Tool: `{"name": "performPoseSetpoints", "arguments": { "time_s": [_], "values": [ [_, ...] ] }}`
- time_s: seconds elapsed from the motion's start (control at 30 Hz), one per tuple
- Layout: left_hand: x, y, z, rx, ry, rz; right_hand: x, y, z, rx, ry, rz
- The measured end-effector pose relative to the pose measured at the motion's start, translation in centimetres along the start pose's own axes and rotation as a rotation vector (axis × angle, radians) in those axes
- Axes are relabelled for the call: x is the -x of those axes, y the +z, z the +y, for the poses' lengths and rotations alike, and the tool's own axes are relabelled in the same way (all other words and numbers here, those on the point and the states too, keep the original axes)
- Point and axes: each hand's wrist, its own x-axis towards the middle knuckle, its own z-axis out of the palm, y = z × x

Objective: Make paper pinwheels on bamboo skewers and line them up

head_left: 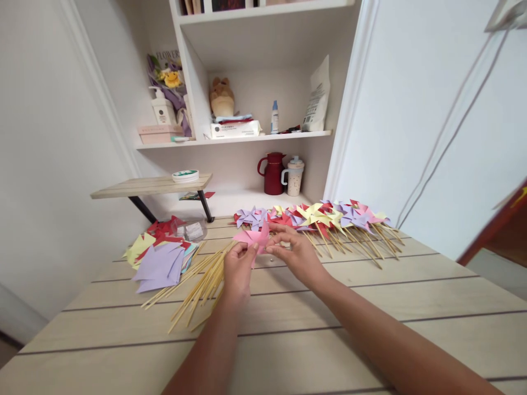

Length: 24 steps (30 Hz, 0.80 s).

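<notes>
Above table (284, 351), hands (237, 274) half-curled, holding pink pinwheel (258, 237)

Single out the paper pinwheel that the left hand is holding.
The pink pinwheel pinched in the left hand, with the right hand close beside it; the other pinwheels lie bunched farther back on the table.

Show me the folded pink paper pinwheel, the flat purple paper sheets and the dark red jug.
Folded pink paper pinwheel (257, 237): head view, on the paper near its middle.
Flat purple paper sheets (160, 267): head view, on the top sheets.
Dark red jug (274, 175): head view, mid-body.
</notes>
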Motion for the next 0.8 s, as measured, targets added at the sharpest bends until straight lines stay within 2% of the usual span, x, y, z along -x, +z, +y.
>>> {"name": "performPoseSetpoints", "arguments": {
  "time_s": [0.2,0.57,0.8],
  "values": [
    [0.6,0.7,0.5,-0.046,0.031,-0.043,0.0,0.0,0.1,-0.104,0.052,-0.072],
    [0.5,0.9,0.0,-0.135,0.098,-0.030,0.5,-0.2,0.4,-0.049,0.068,0.009],
    [0.9,1.4,0.6,-0.070,0.162,-0.031,0.6,0.0,0.4,-0.044,0.039,0.030]
  ]
}}
